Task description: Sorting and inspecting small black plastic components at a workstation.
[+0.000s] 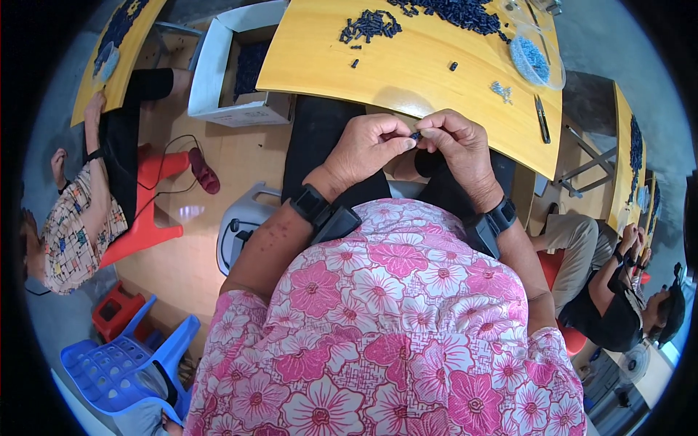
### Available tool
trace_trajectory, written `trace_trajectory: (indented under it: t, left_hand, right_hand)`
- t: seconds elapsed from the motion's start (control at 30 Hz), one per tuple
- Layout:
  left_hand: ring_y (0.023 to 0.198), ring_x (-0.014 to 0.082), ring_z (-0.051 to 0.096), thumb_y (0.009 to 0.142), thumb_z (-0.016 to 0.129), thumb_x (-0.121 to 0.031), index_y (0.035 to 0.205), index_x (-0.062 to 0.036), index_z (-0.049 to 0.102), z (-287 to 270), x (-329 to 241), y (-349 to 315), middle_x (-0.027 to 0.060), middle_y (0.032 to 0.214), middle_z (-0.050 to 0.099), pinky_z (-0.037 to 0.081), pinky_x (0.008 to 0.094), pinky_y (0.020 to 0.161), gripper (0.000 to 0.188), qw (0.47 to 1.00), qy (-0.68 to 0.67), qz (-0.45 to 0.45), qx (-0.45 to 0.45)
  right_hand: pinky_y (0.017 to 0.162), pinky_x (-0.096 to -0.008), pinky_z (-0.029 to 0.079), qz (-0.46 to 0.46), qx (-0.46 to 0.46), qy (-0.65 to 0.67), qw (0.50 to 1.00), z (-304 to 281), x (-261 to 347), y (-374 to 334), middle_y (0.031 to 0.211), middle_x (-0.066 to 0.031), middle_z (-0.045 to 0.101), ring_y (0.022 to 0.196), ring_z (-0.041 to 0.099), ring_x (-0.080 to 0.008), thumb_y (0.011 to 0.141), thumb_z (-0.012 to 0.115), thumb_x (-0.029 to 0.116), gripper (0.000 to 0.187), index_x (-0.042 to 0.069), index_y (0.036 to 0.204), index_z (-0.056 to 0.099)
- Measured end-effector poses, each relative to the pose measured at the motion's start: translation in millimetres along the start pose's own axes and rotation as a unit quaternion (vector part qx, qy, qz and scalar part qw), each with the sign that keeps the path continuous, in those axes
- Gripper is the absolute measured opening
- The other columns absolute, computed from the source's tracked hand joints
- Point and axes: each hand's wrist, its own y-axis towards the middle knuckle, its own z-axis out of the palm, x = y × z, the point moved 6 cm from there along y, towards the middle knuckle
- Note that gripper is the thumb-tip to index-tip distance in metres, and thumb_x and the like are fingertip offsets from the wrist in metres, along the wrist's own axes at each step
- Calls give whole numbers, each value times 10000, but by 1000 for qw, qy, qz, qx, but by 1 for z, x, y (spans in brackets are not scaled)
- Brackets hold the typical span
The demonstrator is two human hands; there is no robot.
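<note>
My left hand and my right hand meet just off the near edge of the yellow table. Between their fingertips is a small dark blue plastic piece, pinched from both sides and mostly covered. Two like pieces lie singly on the tabletop, one dark piece being straight ahead of my right hand. Farther off sits a small pile of dark pieces, with a larger heap at the far edge. Some tiny clear-blue bits are scattered beyond my right hand.
A clear tub of light blue bits and black tweezers lie on the table's right. A white carton stands left of the table. Other people sit at yellow tables on both sides. A blue plastic chair is at lower left.
</note>
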Motion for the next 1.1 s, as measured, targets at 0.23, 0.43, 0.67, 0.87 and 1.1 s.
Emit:
trace_trajectory:
  t: [0.23,0.43,0.67,0.87,1.1]
  left_hand:
    - [688,49,540,827,645,-61,877,15,649,1,-1,-1,21,764,632,460,212,635,92,1000,3,7,-12]
    - [692,51,544,824,652,-65,861,20,649,2,0,-2,21,755,630,464,214,635,92,1000,-7,3,-11]
    - [689,51,546,842,643,-74,867,16,651,5,9,-2,14,763,635,472,216,637,94,998,-36,-40,18]
    - [727,60,551,885,615,-104,945,28,637,6,16,-3,44,855,674,483,216,688,147,988,-150,-31,19]
    - [741,62,550,901,601,-113,961,38,628,6,22,-3,73,890,680,483,218,697,165,985,-165,-41,23]
  right_hand:
    - [660,-217,480,-7,-1,-37,999,1,5,-2,849,-29,603,706,586,-81,853,563,-23,132,-8,931,669]
    - [647,-214,471,-14,7,-65,998,2,6,-1,842,-25,602,695,572,-77,856,563,-19,128,0,922,671]
    - [645,-211,461,-15,32,-67,997,8,3,0,835,-15,600,694,557,-72,858,577,-10,110,8,910,672]
    - [703,-209,474,14,20,28,999,10,-6,-1,843,-20,632,735,578,-73,869,573,-4,184,17,1023,672]
    - [750,-220,487,21,10,39,999,9,-14,-4,847,-36,649,751,599,-84,870,553,-23,216,0,1058,657]
